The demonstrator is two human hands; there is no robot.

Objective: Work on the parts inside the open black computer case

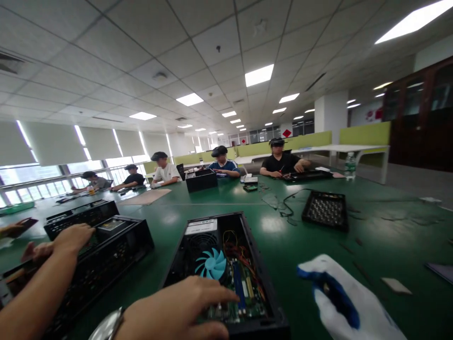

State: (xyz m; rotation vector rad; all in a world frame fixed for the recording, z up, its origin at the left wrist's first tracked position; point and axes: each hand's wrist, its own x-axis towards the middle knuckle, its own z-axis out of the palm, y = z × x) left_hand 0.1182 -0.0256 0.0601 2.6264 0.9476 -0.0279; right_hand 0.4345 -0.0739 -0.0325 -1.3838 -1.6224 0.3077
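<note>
An open black computer case (260, 264) lies in front of me, its motherboard (255, 302), coloured wires and a light-blue fan (212, 264) in view. My left hand (184, 307), bare and wearing a wristwatch, is over the near part of the case. Its fingers are apart and stretched across the board; whether they touch it I cannot tell. To the right of the case, over the green table, is my right hand (343, 293) in a white and blue glove. Its fingers are curled around a small light-coloured spot too small to name.
A co-worker's arms (67, 241) reach into another black case (116, 255) at left. A perforated black part (325, 208) and a cable (286, 203) lie on the green table (230, 208). Several people sit across it. A water bottle (350, 166) stands at the far right.
</note>
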